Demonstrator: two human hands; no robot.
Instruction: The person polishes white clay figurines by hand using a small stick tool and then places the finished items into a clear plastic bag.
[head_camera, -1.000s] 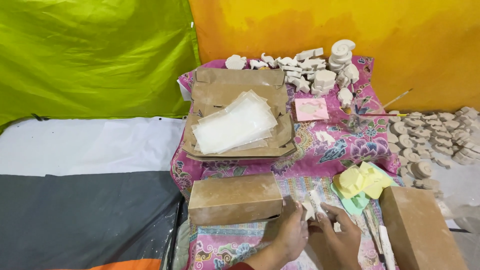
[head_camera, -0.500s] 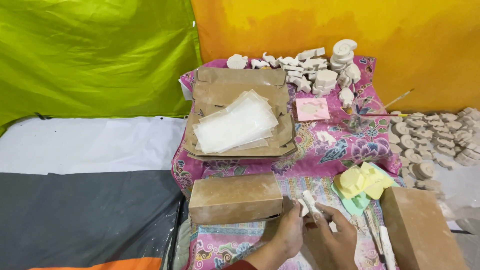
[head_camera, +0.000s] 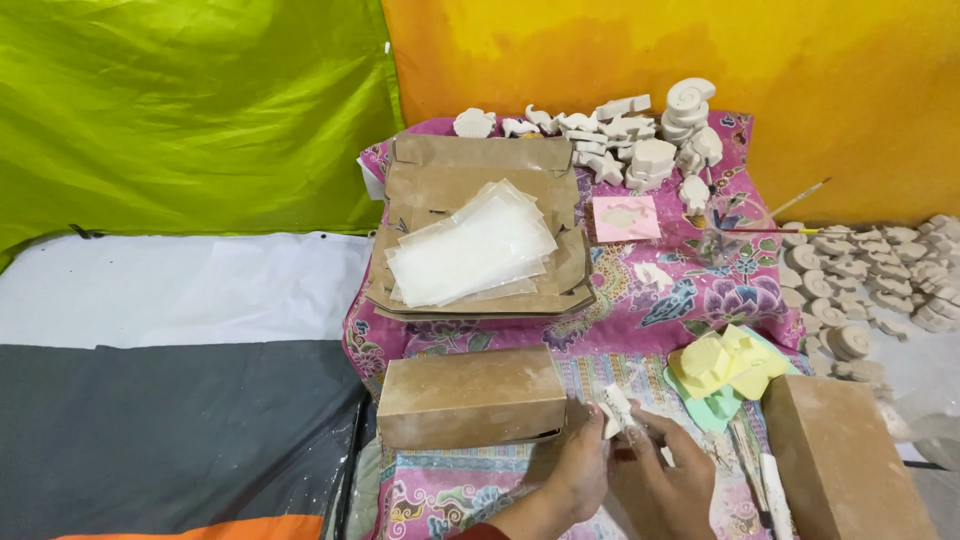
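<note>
Both hands grip one small white plaster piece (head_camera: 617, 410) just right of the closed brown cardboard box (head_camera: 470, 396): the left hand (head_camera: 578, 470) pinches its lower end, and the right hand (head_camera: 665, 472) closes its fingers around it. Yellow sponges (head_camera: 722, 362) lie further right of the box.

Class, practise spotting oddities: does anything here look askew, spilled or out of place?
Little stands out. The clear plastic sheets lie skewed in the open cardboard box. Both hands, left hand and right hand, hold a small white figure.
</note>
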